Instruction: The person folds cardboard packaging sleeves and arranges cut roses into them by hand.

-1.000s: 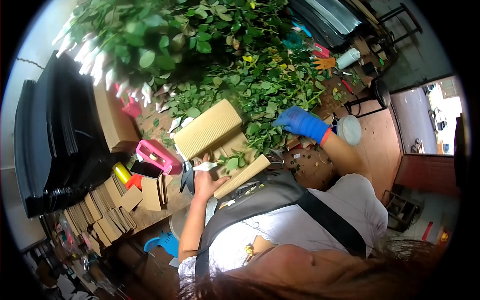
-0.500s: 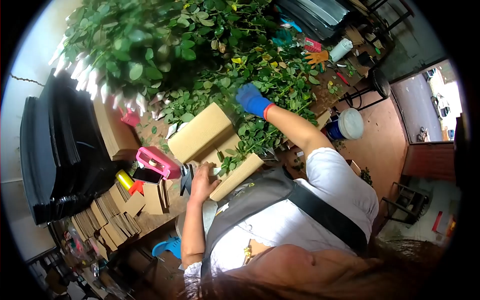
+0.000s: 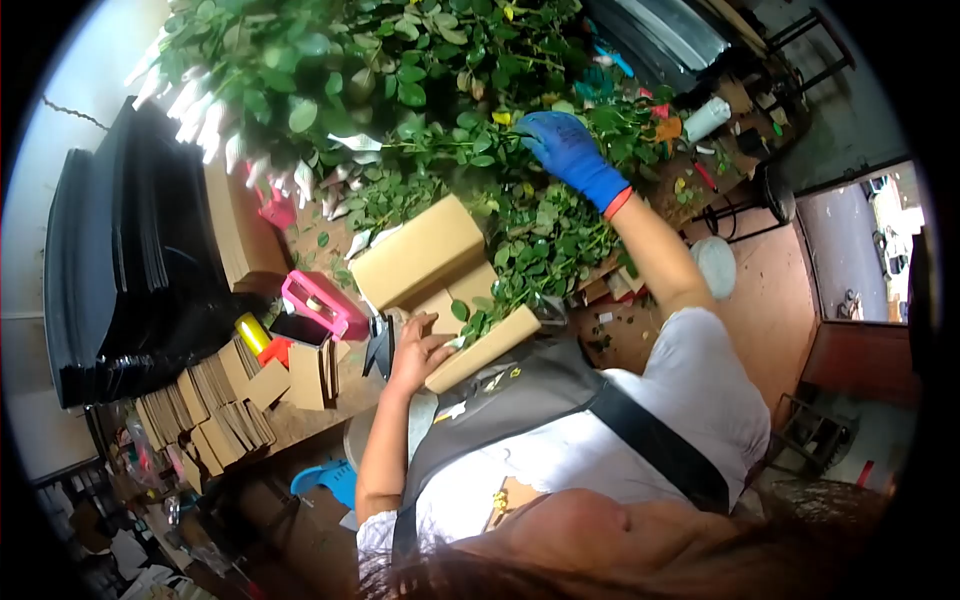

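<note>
My bare left hand (image 3: 415, 358) rests at the near left side of a folded piece of corrugated cardboard (image 3: 418, 252), its fingers spread. A leafy rose stem (image 3: 482, 322) lies in the cardboard, its white-wrapped head close to my left fingertips. My right hand (image 3: 562, 150), in a blue glove, is closed around the end of a leafy rose stem above the pile of greenery. That stem runs left to a white-sleeved rose head (image 3: 355, 143). Glove and leaves partly hide the grip.
Many roses with white-sleeved heads (image 3: 205, 120) are heaped at the back left. A pink tape dispenser (image 3: 325, 305), a dark blade-like tool (image 3: 378, 347) and cardboard pieces (image 3: 225, 395) lie at left. Black sheets (image 3: 135, 260) stand against the wall. A white bucket (image 3: 713, 267) is at right.
My right hand has moved up and away from the cardboard, and a white-sleeved rose now stretches left from it. My left fingers have lifted and spread. The view has shifted slightly.
</note>
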